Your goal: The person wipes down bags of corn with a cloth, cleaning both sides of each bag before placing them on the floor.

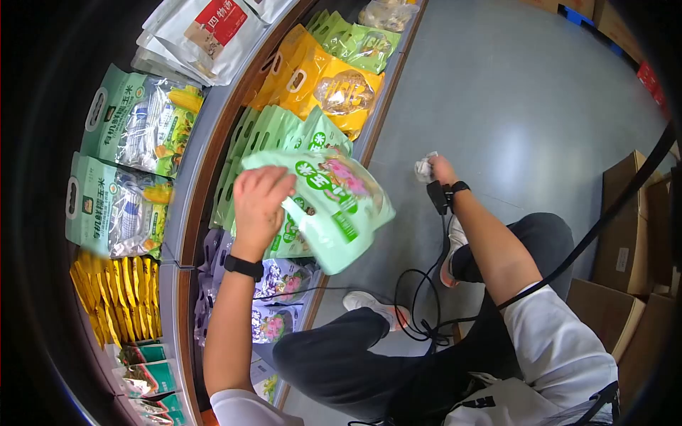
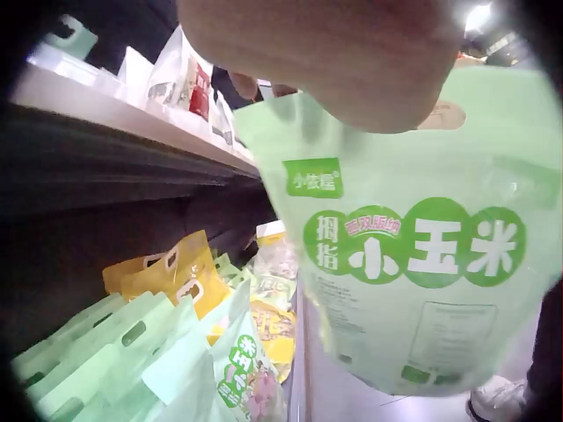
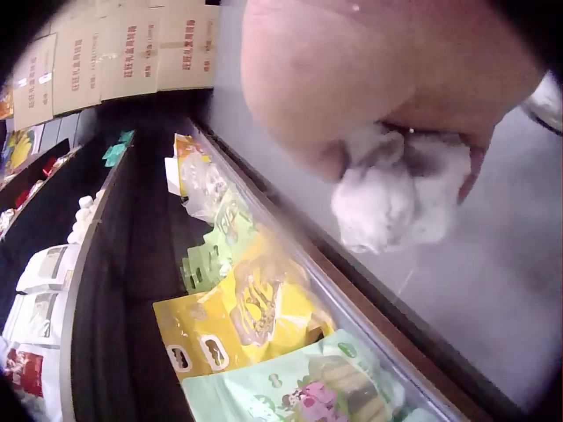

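In the head view my left hand point(image 1: 259, 206) grips a pale green corn bag point(image 1: 341, 206) by its top edge, near the handle cutout. The bag hangs tilted in front of the lower shelf. Its printed face fills much of the left wrist view, where the hand point(image 2: 334, 61) covers part of the top. Out over the floor, my right hand point(image 1: 445, 170) holds a crumpled white cloth point(image 1: 424, 168). The right wrist view shows the cloth point(image 3: 396, 198) bunched beneath the curled right hand point(image 3: 378, 79).
Rows of green bags point(image 2: 114, 343), yellow bags point(image 1: 341, 85) and purple bags point(image 1: 277, 280) line the lower shelf. More packs point(image 1: 142, 128) stand on the upper shelf. Cardboard boxes point(image 1: 604, 305) stand at the right. A black cable point(image 1: 419, 284) loops by my feet.
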The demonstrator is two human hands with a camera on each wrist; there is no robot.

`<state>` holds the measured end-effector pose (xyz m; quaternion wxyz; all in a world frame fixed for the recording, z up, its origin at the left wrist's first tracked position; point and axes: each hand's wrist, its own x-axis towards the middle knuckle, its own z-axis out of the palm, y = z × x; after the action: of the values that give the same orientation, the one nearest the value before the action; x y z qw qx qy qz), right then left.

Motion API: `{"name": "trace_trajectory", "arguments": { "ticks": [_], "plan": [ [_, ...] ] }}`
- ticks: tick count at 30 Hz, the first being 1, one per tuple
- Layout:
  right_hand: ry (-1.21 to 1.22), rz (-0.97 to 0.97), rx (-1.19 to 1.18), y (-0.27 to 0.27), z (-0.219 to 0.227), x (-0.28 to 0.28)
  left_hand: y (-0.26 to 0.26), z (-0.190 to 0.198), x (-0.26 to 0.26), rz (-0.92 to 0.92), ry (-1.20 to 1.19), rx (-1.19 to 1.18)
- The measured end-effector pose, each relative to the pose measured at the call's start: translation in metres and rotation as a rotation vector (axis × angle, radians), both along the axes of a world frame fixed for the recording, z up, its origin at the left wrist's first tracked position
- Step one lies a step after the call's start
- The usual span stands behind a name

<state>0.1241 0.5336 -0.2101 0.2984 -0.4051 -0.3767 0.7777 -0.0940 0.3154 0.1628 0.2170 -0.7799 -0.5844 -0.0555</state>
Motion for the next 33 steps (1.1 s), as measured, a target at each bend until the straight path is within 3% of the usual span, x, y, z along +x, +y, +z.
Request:
{"name": "trace_trajectory", "arguments": {
  "ticks": [3,5,6,8,9,11,12,13,14,15,17,19,21,23,24,25,27,29,30,33],
  "plan": [
    [0.145,0.054,-0.195,-0.027,0.019,0.003,0.022,-0.007,0.003,0.082,0.021,0.131],
    [0.123,0.335,-0.085,-0.068,0.052,-0.006,0.036,-0.036,0.005,0.058,0.028,0.125],
    [0.112,0.495,-0.145,-0.089,0.068,-0.014,0.041,-0.053,0.005,0.064,-0.096,0.051],
    [0.267,0.481,-0.367,-0.132,0.120,-0.025,0.039,-0.066,0.017,0.061,-0.219,-0.079],
    [0.276,0.470,-0.374,-0.145,0.116,-0.035,0.035,-0.071,0.025,0.052,-0.213,-0.090],
    [0.587,0.333,-0.428,-0.164,0.092,-0.062,0.028,-0.079,0.032,0.151,-0.620,-0.262],
    [0.594,0.326,-0.430,-0.173,0.071,-0.080,0.029,-0.081,0.029,0.201,-0.695,-0.335],
    [0.450,0.220,-0.401,-0.183,0.044,-0.100,0.034,-0.085,0.022,0.200,-0.691,-0.342],
    [0.301,0.117,-0.375,-0.188,0.030,-0.116,0.038,-0.092,0.011,0.235,-0.931,-0.340],
    [0.301,0.114,-0.385,-0.186,0.047,-0.123,0.042,-0.098,0.000,0.271,-1.171,-0.335],
    [0.190,-0.140,-0.508,-0.174,0.098,-0.135,0.052,-0.092,-0.010,0.204,-1.121,-0.306],
    [0.284,-0.100,-0.455,-0.150,0.090,-0.163,0.069,-0.083,-0.014,0.374,-1.305,-0.232],
    [0.294,-0.068,-0.442,-0.124,0.095,-0.181,0.084,-0.090,-0.020,0.351,-1.458,-0.195],
    [0.332,-0.106,-0.477,-0.105,0.130,-0.177,0.095,-0.094,-0.030,0.327,-1.604,-0.152],
    [0.388,-0.158,-0.508,-0.096,0.142,-0.176,0.099,-0.093,-0.037,0.416,-1.734,-0.280],
    [0.372,-0.156,-0.525,-0.091,0.141,-0.179,0.100,-0.098,-0.047,0.511,-1.858,-0.418],
    [0.252,-0.054,-0.442,-0.082,0.131,-0.191,0.100,-0.116,-0.076,0.552,-1.784,-0.498],
    [0.223,-0.024,-0.446,-0.077,0.107,-0.213,0.102,-0.133,-0.100,0.608,-1.428,-0.530],
    [0.206,-0.034,-0.373,-0.076,0.099,-0.221,0.102,-0.139,-0.108,0.572,-1.586,-0.528],
    [0.262,-0.075,-0.216,-0.075,0.078,-0.244,0.082,-0.138,-0.121,0.661,-1.767,-0.532]
  ]
}}
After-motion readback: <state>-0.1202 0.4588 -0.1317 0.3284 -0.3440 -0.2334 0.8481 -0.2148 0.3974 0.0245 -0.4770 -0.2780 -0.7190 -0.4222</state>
